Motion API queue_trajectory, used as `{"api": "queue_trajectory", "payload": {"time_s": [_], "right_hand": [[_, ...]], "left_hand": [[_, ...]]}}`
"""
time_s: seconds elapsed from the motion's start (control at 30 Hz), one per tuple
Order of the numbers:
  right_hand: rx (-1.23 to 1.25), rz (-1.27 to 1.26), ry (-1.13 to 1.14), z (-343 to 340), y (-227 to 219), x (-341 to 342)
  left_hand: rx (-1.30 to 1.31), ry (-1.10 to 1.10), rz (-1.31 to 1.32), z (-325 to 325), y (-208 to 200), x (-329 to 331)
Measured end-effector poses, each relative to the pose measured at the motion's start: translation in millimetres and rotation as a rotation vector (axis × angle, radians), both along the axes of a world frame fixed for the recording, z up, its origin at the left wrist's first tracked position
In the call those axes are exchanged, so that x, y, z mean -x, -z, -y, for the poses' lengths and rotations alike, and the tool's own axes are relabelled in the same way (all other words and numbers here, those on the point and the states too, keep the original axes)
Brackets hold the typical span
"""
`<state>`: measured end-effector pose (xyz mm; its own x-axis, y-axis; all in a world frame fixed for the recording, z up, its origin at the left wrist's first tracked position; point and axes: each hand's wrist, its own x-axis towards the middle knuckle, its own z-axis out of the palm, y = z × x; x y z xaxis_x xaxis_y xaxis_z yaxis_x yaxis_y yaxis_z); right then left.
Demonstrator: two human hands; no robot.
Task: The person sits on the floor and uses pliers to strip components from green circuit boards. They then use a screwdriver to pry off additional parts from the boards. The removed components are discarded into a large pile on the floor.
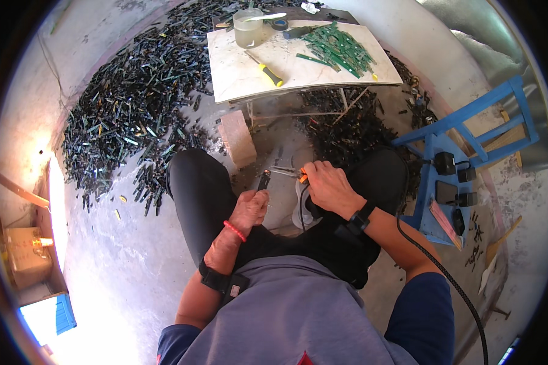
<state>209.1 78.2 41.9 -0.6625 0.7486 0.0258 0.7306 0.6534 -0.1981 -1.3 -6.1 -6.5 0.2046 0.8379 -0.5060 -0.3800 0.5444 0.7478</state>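
Observation:
My left hand (251, 208) is closed around a short dark strip (264, 180), whose upper end sticks out above the fingers. My right hand (330, 190) grips a tool with thin metal jaws (284, 171) and an orange handle (303, 176). The jaws point left, and their tips are close to the strip's top end; I cannot tell whether they touch. Both hands are between my knees, above the floor. A thin black cord or loop hangs below my right hand.
A white-topped table (228, 73) ahead bears a cloudy container (248, 30), a yellow-handled screwdriver (265, 70) and green strips (341, 48). Dark strips (140, 97) are heaped at left. A brick-like block (238, 139) stands before the table. At right is a blue chair (429, 158); a black cable (450, 280) crosses my right arm.

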Motion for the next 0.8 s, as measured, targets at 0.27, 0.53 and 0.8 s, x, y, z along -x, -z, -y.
{"api": "queue_trajectory", "payload": {"time_s": [0.27,0.53,0.8], "right_hand": [[-0.114,0.019,-0.037,2.5,11.1,3.6],[-0.230,0.043,-0.017,1.3,11.6,7.7],[-0.330,0.057,-0.013,-2.7,15.7,9.0]], "left_hand": [[0.035,-0.032,-0.109,-0.7,4.3,-2.6],[0.031,-0.037,-0.129,-0.5,8.8,-2.8],[0.029,-0.038,-0.204,-0.1,5.1,-4.7]]}}
